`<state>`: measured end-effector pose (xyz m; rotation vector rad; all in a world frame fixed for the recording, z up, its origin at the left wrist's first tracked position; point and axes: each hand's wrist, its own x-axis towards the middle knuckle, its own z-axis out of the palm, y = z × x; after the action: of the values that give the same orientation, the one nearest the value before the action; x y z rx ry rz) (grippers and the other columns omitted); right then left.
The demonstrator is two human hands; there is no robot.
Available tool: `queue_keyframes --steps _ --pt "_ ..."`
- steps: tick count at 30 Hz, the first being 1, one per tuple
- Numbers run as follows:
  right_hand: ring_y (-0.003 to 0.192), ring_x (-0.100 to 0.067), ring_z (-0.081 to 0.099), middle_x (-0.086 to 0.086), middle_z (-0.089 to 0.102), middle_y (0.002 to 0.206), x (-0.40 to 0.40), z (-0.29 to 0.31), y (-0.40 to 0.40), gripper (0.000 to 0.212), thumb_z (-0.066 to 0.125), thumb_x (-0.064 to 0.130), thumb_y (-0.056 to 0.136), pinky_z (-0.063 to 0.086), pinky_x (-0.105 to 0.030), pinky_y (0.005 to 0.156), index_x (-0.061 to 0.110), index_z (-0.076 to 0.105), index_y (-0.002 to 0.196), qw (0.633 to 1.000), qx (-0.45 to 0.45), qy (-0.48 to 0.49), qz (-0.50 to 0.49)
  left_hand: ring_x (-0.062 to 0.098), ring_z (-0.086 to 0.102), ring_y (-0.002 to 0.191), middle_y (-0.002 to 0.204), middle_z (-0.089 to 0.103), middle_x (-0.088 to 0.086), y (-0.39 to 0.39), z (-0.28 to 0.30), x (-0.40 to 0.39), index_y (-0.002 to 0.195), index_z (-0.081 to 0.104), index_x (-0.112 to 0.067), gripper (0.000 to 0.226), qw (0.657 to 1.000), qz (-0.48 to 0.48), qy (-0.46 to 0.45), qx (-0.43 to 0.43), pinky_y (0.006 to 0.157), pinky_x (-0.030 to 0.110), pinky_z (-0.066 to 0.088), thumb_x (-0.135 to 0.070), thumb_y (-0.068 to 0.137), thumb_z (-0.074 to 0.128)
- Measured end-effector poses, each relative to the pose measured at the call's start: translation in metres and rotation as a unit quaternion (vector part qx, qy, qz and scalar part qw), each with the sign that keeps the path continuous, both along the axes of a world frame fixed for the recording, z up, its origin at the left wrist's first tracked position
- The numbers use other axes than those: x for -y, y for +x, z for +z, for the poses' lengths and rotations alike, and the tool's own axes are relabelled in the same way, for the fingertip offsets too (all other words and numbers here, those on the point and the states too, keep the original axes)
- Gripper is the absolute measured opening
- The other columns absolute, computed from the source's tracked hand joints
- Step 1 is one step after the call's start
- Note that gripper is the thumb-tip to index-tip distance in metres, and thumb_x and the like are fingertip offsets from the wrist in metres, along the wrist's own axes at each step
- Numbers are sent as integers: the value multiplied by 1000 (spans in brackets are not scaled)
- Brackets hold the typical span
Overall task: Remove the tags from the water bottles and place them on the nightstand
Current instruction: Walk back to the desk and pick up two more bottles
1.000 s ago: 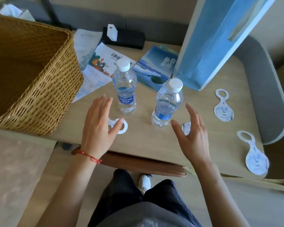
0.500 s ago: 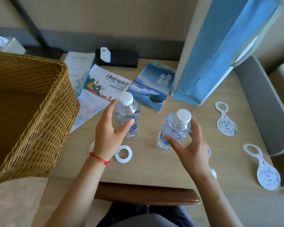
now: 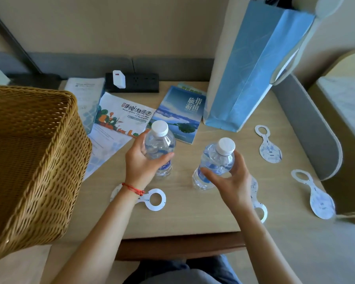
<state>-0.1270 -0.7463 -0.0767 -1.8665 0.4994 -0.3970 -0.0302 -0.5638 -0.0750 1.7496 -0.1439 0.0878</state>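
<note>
Two clear water bottles with white caps stand on the wooden nightstand (image 3: 182,218). My left hand (image 3: 140,163) grips the left bottle (image 3: 161,144) around its upper body. My right hand (image 3: 229,181) grips the right bottle (image 3: 215,158), which leans slightly. Neither bottle has a tag on its neck. Several white paper tags with ring holes lie flat on the nightstand: one (image 3: 155,199) under my left wrist, one (image 3: 258,206) partly hidden behind my right wrist, one (image 3: 268,147) at the right, one (image 3: 316,196) near the right edge.
A large wicker basket (image 3: 29,160) fills the left side. Brochures (image 3: 121,115) and a blue booklet (image 3: 180,115) lie behind the bottles, with a black power strip (image 3: 139,82) at the back. A tall blue paper bag (image 3: 252,66) stands at the back right.
Both hands went from hovering open near the bottles to gripping them, left hand on the left bottle, right hand on the right bottle. The camera view has moved closer and higher.
</note>
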Motion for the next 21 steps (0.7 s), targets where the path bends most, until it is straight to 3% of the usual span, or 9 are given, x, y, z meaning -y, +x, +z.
queue_keyframes --steps 3,5,9,12,15,18,21 --pt "92 0 63 13 69 100 -2 6 -7 65 86 28 58 49 -15 76 28 55 115 1000 4 15 -9 11 60 98 105 67 15 0 6 -3 105 60 -1 54 1000 -14 -11 14 92 31 48 -4 56 84" --pt "86 1 65 17 70 92 -2 11 -14 59 84 32 54 51 -15 72 29 59 108 999 12 30 -14 -1 61 90 94 69 -2 -3 11 -7 96 64 -10 48 999 -27 -8 26 82 16 47 -22 53 82" --pt "79 -1 68 17 72 89 -1 26 -28 56 79 41 49 52 -15 66 25 63 99 997 46 50 -22 -5 64 80 79 70 -18 -11 30 -15 86 63 -31 37 996 -82 -11 24 71 13 49 -42 52 72" --pt "74 -2 68 13 73 84 -3 35 -40 46 78 40 48 51 -13 62 26 65 90 996 64 56 -38 -10 64 73 74 69 -29 -16 40 -13 85 63 -29 38 990 -133 -34 15 61 4 45 -45 51 69" --pt "74 -5 69 10 73 81 -6 39 -55 42 79 33 49 51 -16 61 22 65 88 992 73 78 -60 -4 65 71 71 71 -21 -20 38 -8 81 65 -28 37 982 -155 -97 -37 63 10 49 -43 47 68" --pt "77 -8 70 7 74 83 -10 42 -71 35 79 16 55 52 -17 61 24 67 87 989 83 94 -84 13 66 79 76 73 -9 -25 30 -5 80 70 -25 36 965 -194 -150 -92 73 28 54 -36 45 71" --pt "80 -9 71 9 75 85 -12 50 -92 34 80 21 54 53 -16 61 33 71 84 985 97 87 -109 14 67 77 78 74 -6 -35 27 6 80 73 -28 37 945 -243 -184 -122 70 27 55 -32 43 73"
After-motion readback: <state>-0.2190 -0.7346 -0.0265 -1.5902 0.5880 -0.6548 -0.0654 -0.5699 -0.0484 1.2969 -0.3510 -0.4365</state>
